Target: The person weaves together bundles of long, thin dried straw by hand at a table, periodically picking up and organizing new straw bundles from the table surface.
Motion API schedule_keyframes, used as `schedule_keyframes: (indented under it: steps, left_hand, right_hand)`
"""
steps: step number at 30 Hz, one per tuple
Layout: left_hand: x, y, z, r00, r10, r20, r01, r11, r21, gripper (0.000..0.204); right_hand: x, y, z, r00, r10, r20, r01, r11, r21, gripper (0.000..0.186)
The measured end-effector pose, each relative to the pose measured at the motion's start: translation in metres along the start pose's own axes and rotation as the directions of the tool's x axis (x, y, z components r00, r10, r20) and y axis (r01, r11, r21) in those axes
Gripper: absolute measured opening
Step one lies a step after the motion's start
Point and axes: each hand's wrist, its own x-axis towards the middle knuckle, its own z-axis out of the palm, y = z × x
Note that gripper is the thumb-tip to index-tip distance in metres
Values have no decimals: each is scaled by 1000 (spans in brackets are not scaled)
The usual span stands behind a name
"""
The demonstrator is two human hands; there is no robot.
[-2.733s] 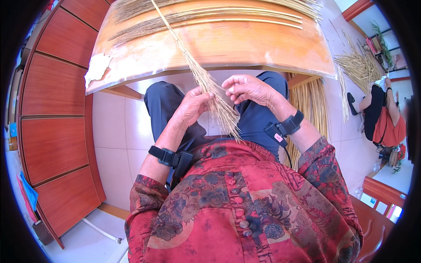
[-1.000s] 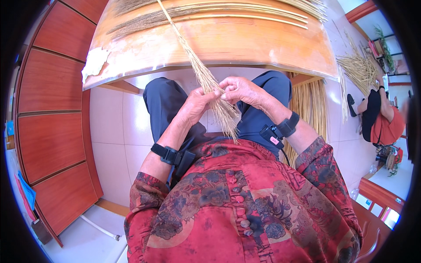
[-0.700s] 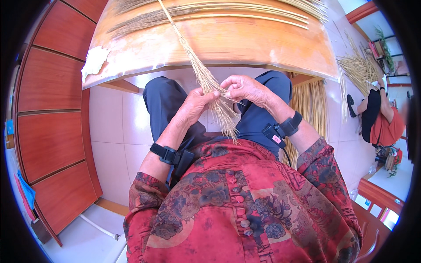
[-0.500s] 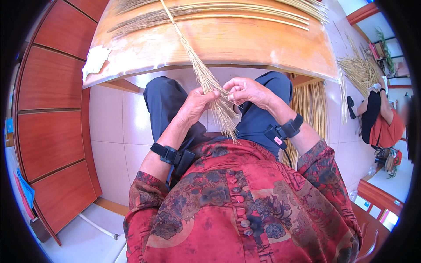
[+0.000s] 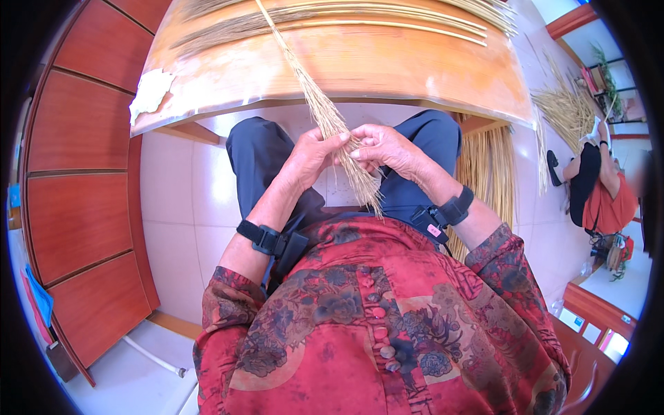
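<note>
A thin bundle of dry straw stalks [image 5: 315, 93] runs from the orange wooden table [image 5: 387, 69] down over my lap, its bushy end [image 5: 361, 181] hanging between my knees. My left hand [image 5: 309, 158] grips the bundle from the left. My right hand [image 5: 384, 147] pinches the same stalks from the right, fingertips meeting the left hand's. Both wrists carry black straps.
More long straw stalks [image 5: 373, 14] lie across the tabletop. A sheaf of straw [image 5: 487, 169] hangs under the table by my right knee. Red-brown wooden panels [image 5: 83, 173] stand to the left. Another person [image 5: 598, 190] sits at the right near a straw pile [image 5: 567, 107].
My hands have come closer together on the bundle; the right hand, spread wider before, now pinches the stalks beside the left. The bundle has barely shifted.
</note>
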Motion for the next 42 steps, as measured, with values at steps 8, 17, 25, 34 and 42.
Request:
schedule_keyframes:
  steps: [8,17,25,34,42]
  left_hand:
    - [-10,10,4,999,14,46,-14,1000,17,15]
    - [-14,4,0,996,20,85,-30,993,115,16]
    - [-14,8,-5,999,20,45,-29,975,219,21]
    - [-21,3,-14,986,-58,153,48,996,69,15]
    - [-24,-5,0,988,-55,141,38,992,119,22]
  right_hand:
    - [3,1,-2,999,-48,-2,48,999,-20,37]
    - [0,-1,3,995,-74,-64,74,997,-4,37]
    - [2,-6,0,994,-108,-2,108,992,-61,34]
    - [0,-5,-2,998,-58,-14,59,995,75,36]
    - [7,-3,-1,993,-113,-34,113,993,-20,35]
